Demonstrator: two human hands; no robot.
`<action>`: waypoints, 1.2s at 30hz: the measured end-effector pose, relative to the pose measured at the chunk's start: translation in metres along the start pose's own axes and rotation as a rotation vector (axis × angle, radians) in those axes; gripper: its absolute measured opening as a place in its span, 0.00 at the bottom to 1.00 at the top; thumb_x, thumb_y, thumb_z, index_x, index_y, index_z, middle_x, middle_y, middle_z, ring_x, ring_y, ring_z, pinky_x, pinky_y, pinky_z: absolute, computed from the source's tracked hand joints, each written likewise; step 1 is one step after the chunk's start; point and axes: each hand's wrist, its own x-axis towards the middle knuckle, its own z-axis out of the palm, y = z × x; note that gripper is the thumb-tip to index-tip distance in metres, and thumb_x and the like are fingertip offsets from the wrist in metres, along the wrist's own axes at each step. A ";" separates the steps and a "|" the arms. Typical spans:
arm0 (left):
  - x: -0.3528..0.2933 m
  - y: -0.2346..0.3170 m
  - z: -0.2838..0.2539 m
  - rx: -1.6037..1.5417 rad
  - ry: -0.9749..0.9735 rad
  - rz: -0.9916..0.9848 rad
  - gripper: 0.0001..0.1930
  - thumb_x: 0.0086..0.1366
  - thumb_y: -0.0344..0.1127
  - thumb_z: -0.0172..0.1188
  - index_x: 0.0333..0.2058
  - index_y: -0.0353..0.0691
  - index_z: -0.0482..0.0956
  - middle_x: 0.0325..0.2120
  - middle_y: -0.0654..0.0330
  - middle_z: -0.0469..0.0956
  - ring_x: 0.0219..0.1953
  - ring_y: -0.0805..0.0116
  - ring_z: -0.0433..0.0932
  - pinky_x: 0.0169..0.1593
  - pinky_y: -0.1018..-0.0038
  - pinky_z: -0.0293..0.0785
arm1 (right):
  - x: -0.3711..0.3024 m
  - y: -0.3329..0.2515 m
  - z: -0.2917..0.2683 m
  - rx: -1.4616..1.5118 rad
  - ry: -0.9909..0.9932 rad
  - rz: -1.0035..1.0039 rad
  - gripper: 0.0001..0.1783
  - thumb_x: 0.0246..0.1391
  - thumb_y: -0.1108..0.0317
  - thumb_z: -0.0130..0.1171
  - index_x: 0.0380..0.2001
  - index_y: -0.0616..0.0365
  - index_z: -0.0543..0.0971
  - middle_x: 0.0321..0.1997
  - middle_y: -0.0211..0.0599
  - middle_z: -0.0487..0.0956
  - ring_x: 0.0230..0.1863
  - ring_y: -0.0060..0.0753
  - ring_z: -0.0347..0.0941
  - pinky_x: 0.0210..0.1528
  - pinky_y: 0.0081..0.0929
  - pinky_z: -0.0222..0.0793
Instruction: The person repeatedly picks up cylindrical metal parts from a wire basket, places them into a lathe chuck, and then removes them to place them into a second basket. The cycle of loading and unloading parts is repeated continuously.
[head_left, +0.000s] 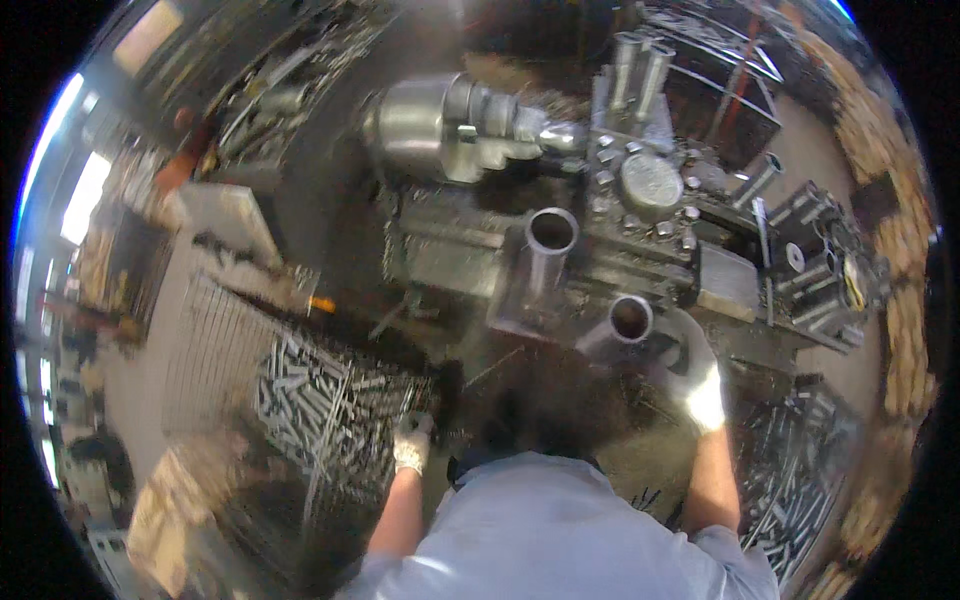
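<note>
My right hand (696, 378), in a pale glove, is closed at the right side of an open-topped metal tube (604, 338). The tube tilts and looks slightly blurred; my fingertips are partly hidden beside it. A second metal tube (545, 268) stands upright on a block to its left, its dark opening facing up. My left hand (411, 442), also gloved, hangs low at the near right edge of a heap of short metal pieces (325, 405). Its fingers are dark and blurred, so whether they hold anything cannot be made out.
A lathe chuck (415, 125) with a stepped jaw sits ahead. Right of it stands a bolted tool post (652, 185). Metal cylinders (815, 265) crowd the right side of the machine. More metal pieces (795, 480) lie at lower right, and a wire-mesh rack (205, 345) is at left.
</note>
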 end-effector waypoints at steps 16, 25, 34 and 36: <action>-0.326 -0.378 0.046 -0.091 0.335 -0.739 0.23 0.67 0.46 0.64 0.52 0.35 0.83 0.49 0.43 0.85 0.52 0.49 0.84 0.55 0.58 0.77 | -0.033 -0.208 0.125 0.583 -0.355 -0.594 0.31 0.47 0.72 0.75 0.56 0.68 0.80 0.56 0.43 0.82 0.56 0.38 0.79 0.63 0.34 0.73; -0.529 -0.437 0.052 -0.570 0.621 -1.091 0.28 0.66 0.57 0.63 0.55 0.42 0.84 0.53 0.45 0.83 0.56 0.46 0.82 0.57 0.56 0.76 | -0.303 -0.401 0.227 0.549 -1.012 -0.980 0.17 0.41 0.75 0.72 0.39 0.57 0.89 0.47 0.44 0.88 0.48 0.42 0.84 0.62 0.41 0.74; -0.606 -0.426 0.225 -0.756 1.152 -1.545 0.20 0.70 0.50 0.62 0.49 0.39 0.82 0.44 0.49 0.85 0.45 0.51 0.83 0.50 0.60 0.80 | -0.576 -0.450 0.332 0.584 -2.114 -1.189 0.29 0.43 0.62 0.81 0.50 0.54 0.84 0.42 0.37 0.88 0.43 0.38 0.86 0.49 0.32 0.81; -0.607 -0.390 0.250 -0.898 1.247 -1.751 0.23 0.70 0.51 0.62 0.53 0.38 0.79 0.46 0.47 0.83 0.47 0.50 0.83 0.52 0.61 0.80 | -0.633 -0.471 0.352 0.529 -2.250 -1.259 0.32 0.41 0.53 0.82 0.50 0.52 0.83 0.42 0.40 0.88 0.45 0.43 0.86 0.49 0.37 0.81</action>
